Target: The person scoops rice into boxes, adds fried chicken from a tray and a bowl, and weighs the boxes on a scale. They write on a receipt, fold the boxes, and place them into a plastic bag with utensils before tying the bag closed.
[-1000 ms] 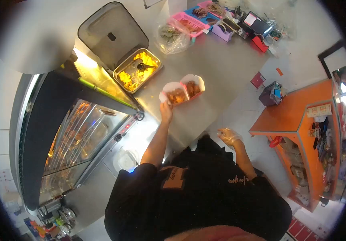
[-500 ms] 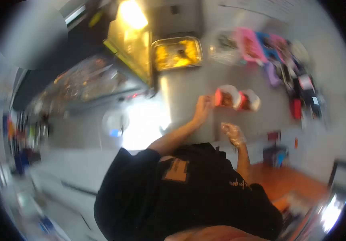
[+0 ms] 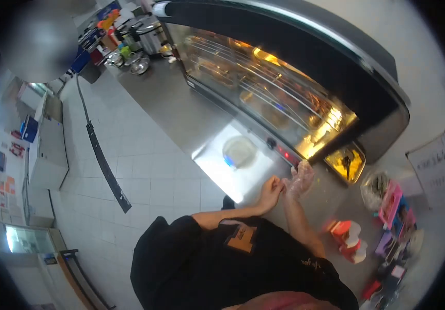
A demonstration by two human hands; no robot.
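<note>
My left hand [image 3: 271, 194] is bare, with its fingers curled together beside the thumb side of my right hand [image 3: 301, 180]. Whatever lies between its fingertips is too small to make out. A clear plastic glove covers my right hand, whose fingers are apart near the lower corner of the lit glass display cabinet [image 3: 270, 98]. Right of that corner sits a metal tray [image 3: 357, 176] of yellow food with a dark utensil in it. Red and white paper containers [image 3: 347, 238] stand on the metal counter [image 3: 313, 209], beside my right forearm.
A round, pale, see-through item [image 3: 240, 152] lies on the bright counter section. Pink and blue baskets [image 3: 390, 204] and a clear bag [image 3: 375, 188] are at the right. Pots and bowls [image 3: 139, 63] stand at the far end. White floor tiles [image 3: 158, 199] extend left.
The view has swung left towards the cabinet. My left hand has left the side of the paper containers, and both hands are now close together near the cabinet's corner.
</note>
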